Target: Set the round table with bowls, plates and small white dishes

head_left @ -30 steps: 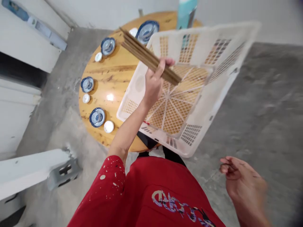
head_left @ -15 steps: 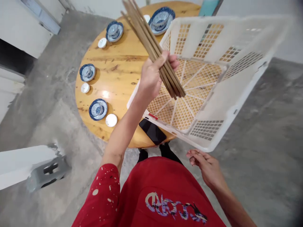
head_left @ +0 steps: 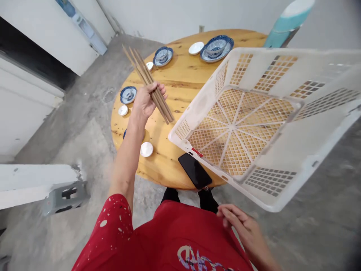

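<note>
My left hand (head_left: 145,101) is shut on a bundle of several long brown chopsticks (head_left: 140,70), held slanted above the left part of a round wooden table (head_left: 183,79). A large white plastic basket (head_left: 282,56) with nothing in it is tilted over the table's right edge, to the right of the chopsticks; what supports it is not visible. My right hand (head_left: 242,229) hangs low beside my red shirt, under the basket's near rim, fingers loosely apart and holding nothing. A black phone (head_left: 194,170) lies at the table's near edge.
Blue-and-white bowls on saucers (head_left: 128,94) (head_left: 163,55) (head_left: 216,47) and small white dishes (head_left: 146,149) (head_left: 123,110) ring the table. A teal object (head_left: 287,19) stands behind the basket. A white bench (head_left: 34,184) stands at the left on concrete floor.
My left hand has carried the chopsticks left, away from the basket and over the table. My right hand has dropped from the basket's rim toward my shirt.
</note>
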Motion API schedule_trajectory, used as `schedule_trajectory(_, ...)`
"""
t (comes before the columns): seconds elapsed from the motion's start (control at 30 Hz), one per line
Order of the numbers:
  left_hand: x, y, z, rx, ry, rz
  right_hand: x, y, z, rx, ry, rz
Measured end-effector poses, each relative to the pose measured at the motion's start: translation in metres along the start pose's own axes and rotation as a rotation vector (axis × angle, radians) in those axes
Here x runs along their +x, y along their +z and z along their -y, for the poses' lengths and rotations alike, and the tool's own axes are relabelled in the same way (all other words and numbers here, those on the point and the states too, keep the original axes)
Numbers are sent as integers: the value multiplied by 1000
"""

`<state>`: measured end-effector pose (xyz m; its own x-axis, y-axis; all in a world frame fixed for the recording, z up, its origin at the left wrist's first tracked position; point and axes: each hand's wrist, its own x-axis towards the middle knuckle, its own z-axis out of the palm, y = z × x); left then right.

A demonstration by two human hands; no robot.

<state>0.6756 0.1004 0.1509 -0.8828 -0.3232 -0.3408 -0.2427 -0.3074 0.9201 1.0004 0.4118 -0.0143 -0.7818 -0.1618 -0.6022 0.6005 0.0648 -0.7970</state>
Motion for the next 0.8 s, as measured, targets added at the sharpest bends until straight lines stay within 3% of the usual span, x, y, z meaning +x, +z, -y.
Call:
schedule_trajectory(0.1,31,-42,17,87,-44,-43,7,37,38,-112,-227,133)
schedule_trajectory(0.17,51,-61,39,120,-139,-48,18,72,63,-158,-428,111)
schedule_trajectory(0.27,73,-78,74,146,-319,12,52,131,90,-291,-735,-68)
schedule_trajectory(0.37,86,-88,104,142,-449,122,105,188,105,-447,-878,-287)
schedule_trajectory(0.47,95,-97,122,138,-571,224,157,236,117,-538,-826,-467)
schedule_trajectory(0.6,111,-109,130,128,-639,320,202,280,133,-637,-705,-559)
schedule_trajectory(0.7,128,-117,132,125,-647,336,227,294,141,-669,-601,-605)
schedule_trajectory(0.8,146,-120,135,114,-641,334,258,295,147,-637,-387,-554)
